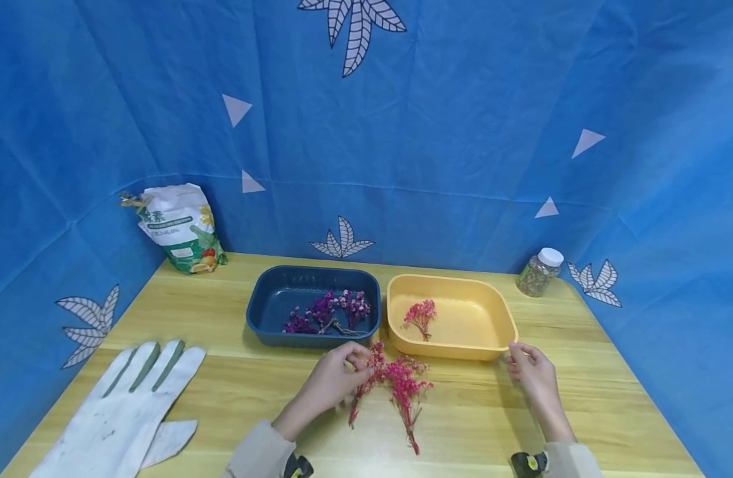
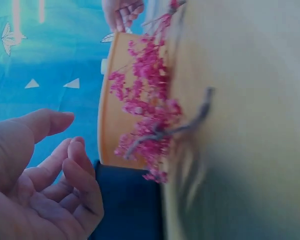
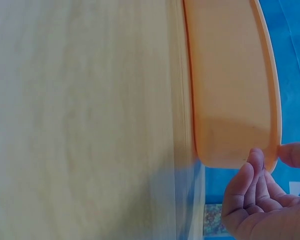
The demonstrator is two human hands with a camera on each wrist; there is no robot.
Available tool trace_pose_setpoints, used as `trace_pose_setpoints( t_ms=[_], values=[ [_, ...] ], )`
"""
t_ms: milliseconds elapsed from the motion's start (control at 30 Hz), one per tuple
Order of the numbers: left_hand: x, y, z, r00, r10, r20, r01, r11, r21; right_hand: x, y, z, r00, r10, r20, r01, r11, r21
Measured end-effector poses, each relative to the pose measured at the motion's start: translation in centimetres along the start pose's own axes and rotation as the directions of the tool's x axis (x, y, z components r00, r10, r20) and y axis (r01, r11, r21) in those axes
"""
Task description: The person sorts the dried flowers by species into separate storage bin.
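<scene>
My left hand [image 1: 333, 377] hovers beside sprigs of pink dried flowers [image 1: 406, 386] lying on the table in front of the basins. In the left wrist view its thumb and loosely bent fingers [image 2: 82, 187] are apart, with nothing between them. My right hand [image 1: 536, 380] pinches the near right corner of the yellow basin [image 1: 450, 349]; in the right wrist view the thumb is on the rim and the fingers touch the outer wall. Inside that basin lies one small pink sprig [image 1: 421, 315]. The dark blue basin [image 1: 313, 340] to its left holds purple dried flowers [image 1: 323, 307].
A white work glove [image 1: 112, 415] with green stripes lies at the left front. A white and green printed bag [image 1: 181, 229] stands at the back left. At the back right is a clear jar with a white lid [image 1: 540, 272]. Blue cloth [image 1: 462, 133] surrounds the table.
</scene>
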State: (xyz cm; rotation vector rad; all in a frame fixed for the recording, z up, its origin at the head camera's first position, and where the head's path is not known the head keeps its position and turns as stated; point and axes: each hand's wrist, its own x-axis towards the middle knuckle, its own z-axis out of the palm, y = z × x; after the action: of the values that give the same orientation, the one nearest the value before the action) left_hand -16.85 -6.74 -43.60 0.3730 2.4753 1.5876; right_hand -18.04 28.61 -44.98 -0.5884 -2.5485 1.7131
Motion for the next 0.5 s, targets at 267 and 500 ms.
trace_pose_setpoints(
  t_ms=[267,500],
  values=[
    [-2.0,-1.5,0.1,0.999,-0.042,-0.030,0.044,0.997,0.068,-0.1,0.0,-0.2,1.000,-0.003,0.004,0.003,0.999,-0.036],
    [-2.0,-2.9,1.0,0.997,-0.082,-0.018,0.083,0.993,0.088,0.1,-0.1,-0.1,1.000,0.001,0.003,-0.001,1.000,-0.027]
  ],
)
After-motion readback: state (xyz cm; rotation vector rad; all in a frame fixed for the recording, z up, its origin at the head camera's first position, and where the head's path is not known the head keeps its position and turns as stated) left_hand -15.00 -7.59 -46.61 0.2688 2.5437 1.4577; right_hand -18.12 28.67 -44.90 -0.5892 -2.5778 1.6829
